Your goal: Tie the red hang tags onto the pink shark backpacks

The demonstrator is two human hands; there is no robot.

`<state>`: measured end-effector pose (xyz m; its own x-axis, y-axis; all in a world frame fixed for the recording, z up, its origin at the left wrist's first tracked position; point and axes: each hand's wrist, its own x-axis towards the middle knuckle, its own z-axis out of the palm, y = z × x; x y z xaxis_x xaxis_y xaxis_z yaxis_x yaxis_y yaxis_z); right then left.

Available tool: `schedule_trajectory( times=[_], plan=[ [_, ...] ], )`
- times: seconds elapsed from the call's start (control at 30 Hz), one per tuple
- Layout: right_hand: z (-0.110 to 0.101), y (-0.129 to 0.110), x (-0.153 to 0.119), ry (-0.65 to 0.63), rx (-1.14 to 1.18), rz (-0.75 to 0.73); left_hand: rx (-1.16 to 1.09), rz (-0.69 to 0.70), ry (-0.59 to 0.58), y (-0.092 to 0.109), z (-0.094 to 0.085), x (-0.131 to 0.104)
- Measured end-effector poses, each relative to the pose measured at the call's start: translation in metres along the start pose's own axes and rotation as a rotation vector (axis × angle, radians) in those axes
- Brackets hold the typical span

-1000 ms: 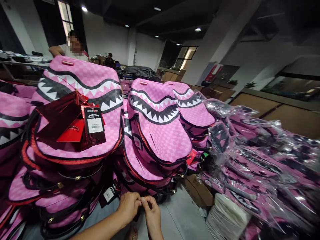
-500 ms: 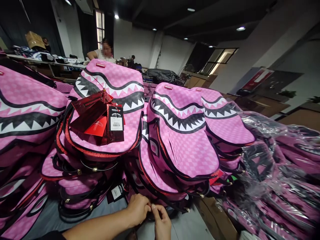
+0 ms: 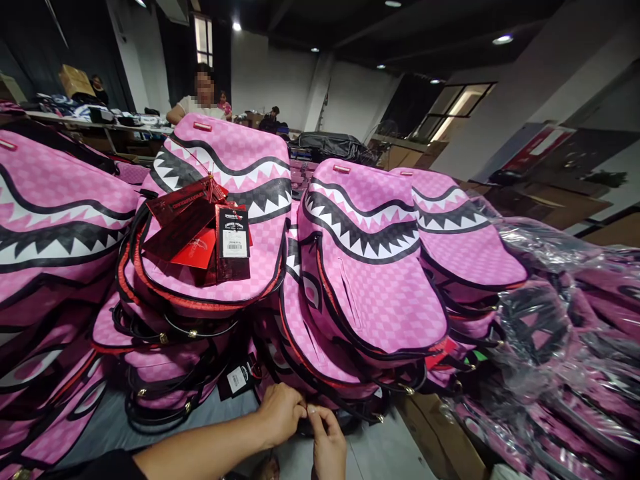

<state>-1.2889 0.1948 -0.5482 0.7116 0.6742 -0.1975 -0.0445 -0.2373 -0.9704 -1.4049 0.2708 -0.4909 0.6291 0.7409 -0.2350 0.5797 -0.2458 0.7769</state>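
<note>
Below and to the right of the tagged backpack (image 3: 265,263), the left hand (image 3: 283,415) and right hand (image 3: 327,437) meet, fingertips close together. Each is pinched nearly closed, thumb against curled fingers; whether something small is gripped between them cannot be told.

Just beyond the hands, to the right of the tagged backpack, the middle backpack (image 3: 385,293) lies tilted on others, their lower edges and black straps crowding the space above the fingers. A loose black tag (image 3: 237,379) with a white label lies under the tagged backpack, near the left wrist. Red and black hang tags (image 3: 200,220) cover part of its front.

Farther right are another pink backpack (image 3: 467,260), an open cardboard box (image 3: 440,427) and plastic-wrapped backpacks (image 3: 565,353). Behind the tagged backpack, a person (image 3: 203,107) is partly hidden by it.
</note>
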Motion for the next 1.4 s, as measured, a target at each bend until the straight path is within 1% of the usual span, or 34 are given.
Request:
schedule_trajectory(
  times=[0.07, 0.1, 0.17, 0.2, 0.23, 0.33, 0.37, 0.47, 0.5, 0.6, 0.73, 0.77, 0.87, 0.9, 1.03, 1.13, 1.23, 1.4],
  plan=[
    [0.001, 0.0, 0.0, 0.018, 0.022, 0.006, 0.034, -0.018, 0.063, 0.001, 0.001, 0.0],
    [0.001, -0.001, 0.0, 0.019, 0.034, 0.008, 0.019, -0.019, 0.049, 0.001, 0.001, 0.0],
    [0.001, -0.001, 0.0, 0.024, 0.053, 0.006, -0.032, -0.003, -0.024, 0.002, 0.001, -0.001],
    [0.001, 0.0, 0.0, 0.028, 0.058, 0.005, -0.042, 0.002, -0.042, 0.002, 0.001, -0.001],
    [0.001, 0.0, 0.001, 0.034, 0.06, 0.006, -0.032, 0.0, -0.03, 0.003, 0.002, -0.001],
    [0.002, 0.003, 0.001, 0.049, 0.059, 0.011, 0.044, -0.037, 0.084, 0.003, 0.003, -0.002],
    [0.002, 0.003, 0.002, 0.055, 0.055, 0.012, 0.038, -0.044, 0.081, 0.004, 0.003, -0.002],
    [0.002, 0.004, 0.002, 0.07, 0.053, 0.021, -0.021, -0.017, -0.002, 0.004, 0.003, -0.003],
    [0.002, 0.004, 0.002, 0.073, 0.06, 0.031, -0.022, -0.006, 0.002, 0.004, 0.003, -0.003],
    [0.002, 0.002, 0.001, 0.073, 0.09, 0.069, 0.013, 0.003, 0.08, 0.002, 0.004, -0.003],
    [0.002, 0.001, 0.0, 0.085, 0.109, 0.087, -0.05, 0.018, 0.003, -0.001, 0.006, -0.002],
    [0.002, 0.001, 0.0, 0.087, 0.115, 0.092, -0.032, 0.027, 0.011, -0.002, 0.006, -0.002],
    [0.001, 0.004, 0.001, 0.088, 0.147, 0.102, 0.081, 0.045, 0.09, -0.002, 0.009, -0.002],
    [0.001, 0.005, 0.002, 0.09, 0.154, 0.102, 0.1, 0.041, 0.095, -0.002, 0.01, -0.002],
    [0.002, 0.008, 0.002, 0.107, 0.141, 0.112, 0.07, 0.053, 0.018, -0.003, 0.008, 0.0],
    [0.003, 0.008, 0.001, 0.127, 0.114, 0.136, 0.062, 0.061, 0.018, -0.003, 0.006, 0.0],
    [0.005, 0.003, -0.001, 0.146, 0.106, 0.136, 0.062, 0.049, 0.014, -0.002, 0.005, 0.0],
    [0.01, -0.007, -0.002, 0.148, 0.064, 0.12, 0.061, 0.088, -0.03, -0.003, 0.01, 0.006]
  ],
)
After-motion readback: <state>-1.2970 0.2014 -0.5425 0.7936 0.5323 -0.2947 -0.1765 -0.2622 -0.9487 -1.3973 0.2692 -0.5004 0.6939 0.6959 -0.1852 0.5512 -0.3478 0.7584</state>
